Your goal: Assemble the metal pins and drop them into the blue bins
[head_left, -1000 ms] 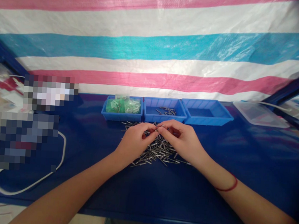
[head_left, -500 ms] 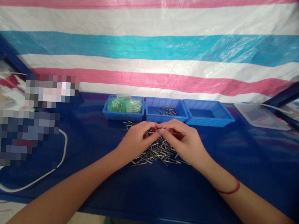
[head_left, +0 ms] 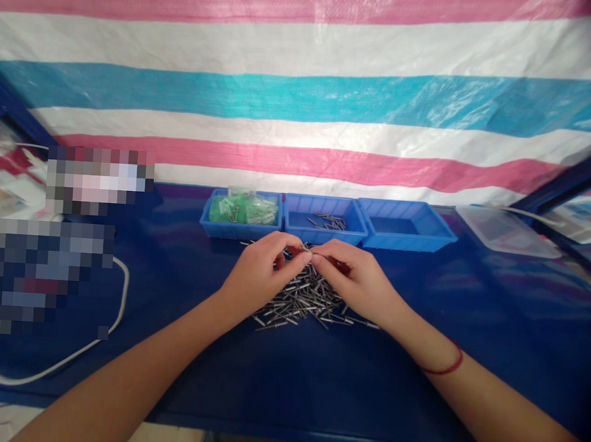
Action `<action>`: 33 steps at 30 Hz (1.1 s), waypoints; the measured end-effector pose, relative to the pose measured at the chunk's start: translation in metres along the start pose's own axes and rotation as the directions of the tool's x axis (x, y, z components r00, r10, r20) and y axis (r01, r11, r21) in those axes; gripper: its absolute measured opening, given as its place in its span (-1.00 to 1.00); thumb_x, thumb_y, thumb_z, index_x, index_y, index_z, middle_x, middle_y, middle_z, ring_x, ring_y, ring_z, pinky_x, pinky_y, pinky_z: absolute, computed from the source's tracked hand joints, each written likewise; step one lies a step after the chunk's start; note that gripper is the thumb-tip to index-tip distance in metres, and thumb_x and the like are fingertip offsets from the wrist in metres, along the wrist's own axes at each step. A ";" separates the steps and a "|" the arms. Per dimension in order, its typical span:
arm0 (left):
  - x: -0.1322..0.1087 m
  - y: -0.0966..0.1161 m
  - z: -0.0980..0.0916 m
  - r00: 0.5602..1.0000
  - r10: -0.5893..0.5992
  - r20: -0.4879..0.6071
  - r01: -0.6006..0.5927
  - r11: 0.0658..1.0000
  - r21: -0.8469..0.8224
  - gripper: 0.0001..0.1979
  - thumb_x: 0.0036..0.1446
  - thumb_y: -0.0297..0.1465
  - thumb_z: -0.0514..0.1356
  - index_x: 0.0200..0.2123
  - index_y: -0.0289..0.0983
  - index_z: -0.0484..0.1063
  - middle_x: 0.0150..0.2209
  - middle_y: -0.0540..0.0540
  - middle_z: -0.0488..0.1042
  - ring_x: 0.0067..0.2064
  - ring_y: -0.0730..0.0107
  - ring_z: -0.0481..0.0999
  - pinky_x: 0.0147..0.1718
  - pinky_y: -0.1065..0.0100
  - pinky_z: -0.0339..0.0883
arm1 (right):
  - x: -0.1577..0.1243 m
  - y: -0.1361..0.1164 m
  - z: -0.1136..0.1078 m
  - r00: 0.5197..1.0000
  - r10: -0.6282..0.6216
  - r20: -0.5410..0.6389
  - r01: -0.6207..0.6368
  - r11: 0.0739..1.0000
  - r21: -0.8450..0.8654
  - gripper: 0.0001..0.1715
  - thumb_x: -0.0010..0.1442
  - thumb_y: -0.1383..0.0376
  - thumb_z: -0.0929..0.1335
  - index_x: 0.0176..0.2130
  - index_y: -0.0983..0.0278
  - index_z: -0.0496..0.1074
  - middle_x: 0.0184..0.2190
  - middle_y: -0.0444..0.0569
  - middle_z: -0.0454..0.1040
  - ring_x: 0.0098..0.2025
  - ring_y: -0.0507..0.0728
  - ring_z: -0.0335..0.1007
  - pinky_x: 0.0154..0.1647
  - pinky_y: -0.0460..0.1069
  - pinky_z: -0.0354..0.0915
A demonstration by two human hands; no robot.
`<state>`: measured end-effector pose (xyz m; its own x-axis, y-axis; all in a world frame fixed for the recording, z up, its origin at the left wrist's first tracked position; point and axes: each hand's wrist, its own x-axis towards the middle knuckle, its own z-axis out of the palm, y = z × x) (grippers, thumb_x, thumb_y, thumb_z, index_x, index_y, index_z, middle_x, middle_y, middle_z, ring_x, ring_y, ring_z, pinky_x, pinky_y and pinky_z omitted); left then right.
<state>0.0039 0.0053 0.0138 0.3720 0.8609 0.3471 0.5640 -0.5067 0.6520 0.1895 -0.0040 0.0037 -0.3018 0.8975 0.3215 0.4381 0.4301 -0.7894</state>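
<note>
A loose pile of silver pop rivets (head_left: 301,298) lies on the blue table in front of me. Over the back of the pile, my left hand (head_left: 260,269) is closed, thumb and fingertips pinched together. My right hand (head_left: 362,278), with a red string round its wrist, pinches the same way, and the fingertips of both hands meet. Between them is a small metal piece, apparently a rivet, mostly hidden by the fingers. Just behind the hands stands a blue bin (head_left: 325,235) with several rivets on its floor.
The left blue bin (head_left: 239,232) holds green-tinted plastic bags of rivets. At the right is another blue bin (head_left: 407,242), beside a clear plastic lid (head_left: 508,232). A white cable (head_left: 124,290) loops across the table's left side. Striped sheeting (head_left: 303,98) hangs behind.
The view has shifted slightly. Both hands stay together over the pile, with their fingertips moving a little against each other.
</note>
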 end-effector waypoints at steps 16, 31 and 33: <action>0.008 -0.020 0.000 0.911 0.144 0.387 -0.293 0.885 0.361 -0.75 0.23 -0.35 0.06 -0.25 -0.27 0.53 -0.26 -0.11 0.52 -0.22 0.30 0.49 -0.22 0.36 0.32 | 0.016 0.011 -0.019 0.921 0.371 -0.122 -0.280 0.845 0.455 -0.57 0.18 0.02 0.29 -0.14 0.28 0.45 -0.41 -0.10 0.38 -0.64 -0.08 0.03 -0.68 -0.10 -0.08; 0.007 -0.007 0.001 0.915 0.015 0.403 -0.197 0.889 0.413 -0.80 0.22 -0.38 0.04 -0.29 -0.26 0.46 -0.23 -0.11 0.44 -0.22 0.28 0.45 -0.22 0.32 0.31 | 0.007 0.004 -0.004 0.984 0.169 0.061 -0.171 0.985 0.036 -0.67 0.23 0.15 0.24 -0.36 0.28 0.48 -0.42 -0.07 0.47 -0.45 0.04 0.28 -0.46 -0.05 0.15; 0.007 -0.007 0.000 0.937 0.062 0.345 -0.215 0.879 0.426 -0.79 0.27 -0.39 0.00 -0.25 -0.28 0.42 -0.22 -0.12 0.44 -0.20 0.26 0.43 -0.18 0.26 0.28 | 0.005 0.004 -0.003 0.990 0.109 0.085 -0.103 0.993 -0.063 -0.72 0.23 0.19 0.25 -0.35 0.27 0.48 -0.37 -0.04 0.50 -0.41 0.06 0.30 -0.41 -0.04 0.18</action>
<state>0.0022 0.0147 0.0116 0.6378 0.7586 0.1336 0.7297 -0.6506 0.2106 0.1920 0.0024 0.0036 -0.3232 0.9274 0.1883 0.5193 0.3402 -0.7840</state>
